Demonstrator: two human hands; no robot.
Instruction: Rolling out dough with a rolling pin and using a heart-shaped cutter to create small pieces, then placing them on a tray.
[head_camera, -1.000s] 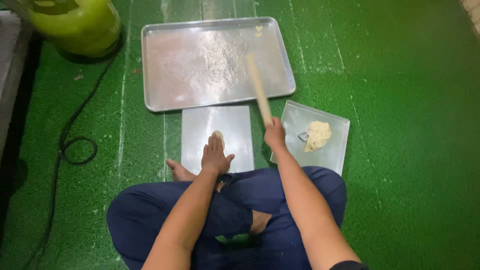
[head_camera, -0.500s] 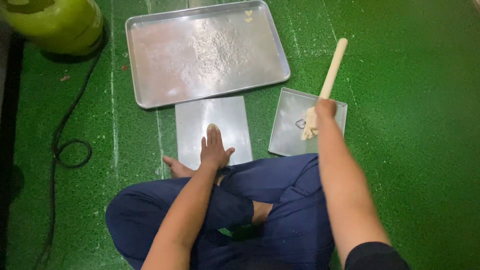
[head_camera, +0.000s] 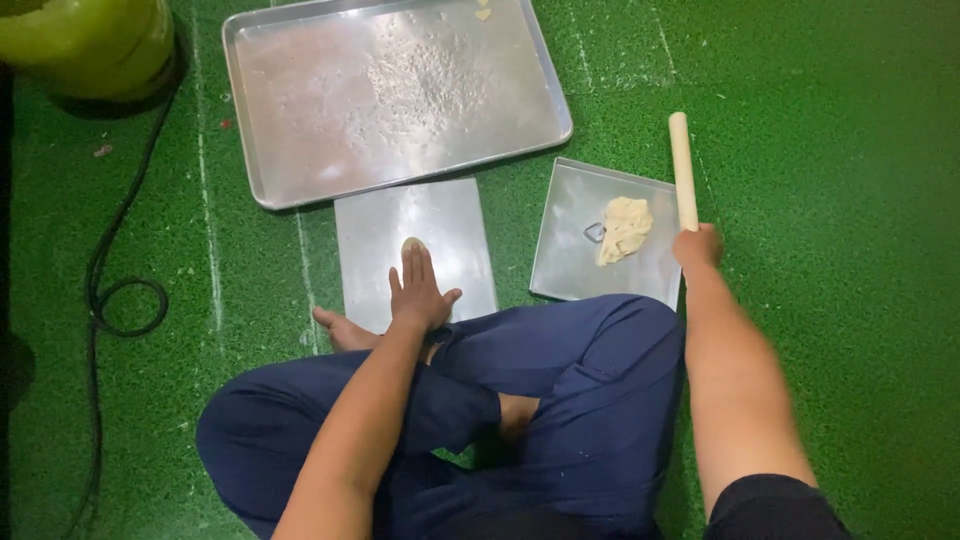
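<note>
The green floor (head_camera: 820, 150) held a big tray (head_camera: 300, 110), two flat plates, a hose (head_camera: 115, 290), and a green tank (head_camera: 85, 40).

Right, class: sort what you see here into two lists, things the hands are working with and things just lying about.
In use:
left hand pressing a small dough piece
flat metal sheet under it
right hand gripping the wooden rolling pin

Lying about:
square tray with a dough lump
large baking tray
green gas cylinder
black hose
</note>
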